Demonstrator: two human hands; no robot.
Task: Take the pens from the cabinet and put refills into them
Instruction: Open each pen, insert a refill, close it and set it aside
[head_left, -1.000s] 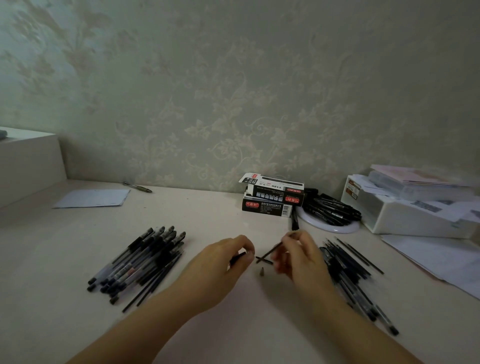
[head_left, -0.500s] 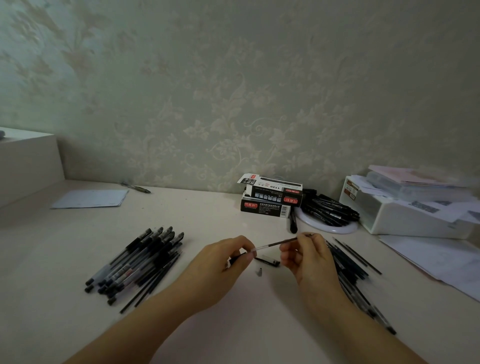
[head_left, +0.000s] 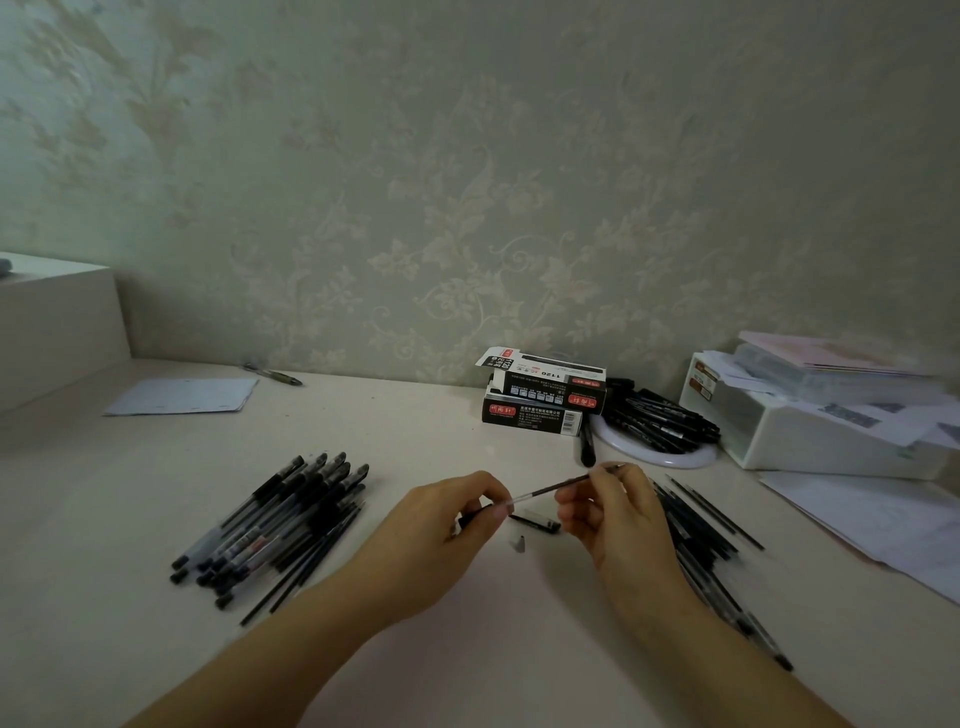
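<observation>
Left hand (head_left: 441, 525) pinches the open end of a pen barrel (head_left: 475, 514) just below the frame's centre, while the right hand (head_left: 602, 512) grips the far end of a thin refill (head_left: 550, 488) between thumb and fingertips. A second ago the refill tilted steeply, its tip clear of the barrel; now it lies flatter and its near end meets the left fingertips — I judge it is being fed into the barrel, so this pen is roughly halfway to refilled. How deep it sits cannot be told. Beneath the hands lie a black cap (head_left: 535, 521) and a small tip cone (head_left: 518, 543), unmoved, waiting to go back on.

On the pale desktop (head_left: 431, 436), one pile of pens (head_left: 280, 525) sits at lower left and a spread of refills and pens (head_left: 701, 540) at lower right. Behind, at centre, two stacked refill boxes (head_left: 540, 400) stand beside a white dish of black pens (head_left: 660, 426), with a white storage box (head_left: 810, 431) and loose papers (head_left: 872, 525) at right. A paper sheet (head_left: 182, 397) and a lone pen (head_left: 272, 374) lie at upper left, below floral wallpaper (head_left: 467, 182).
</observation>
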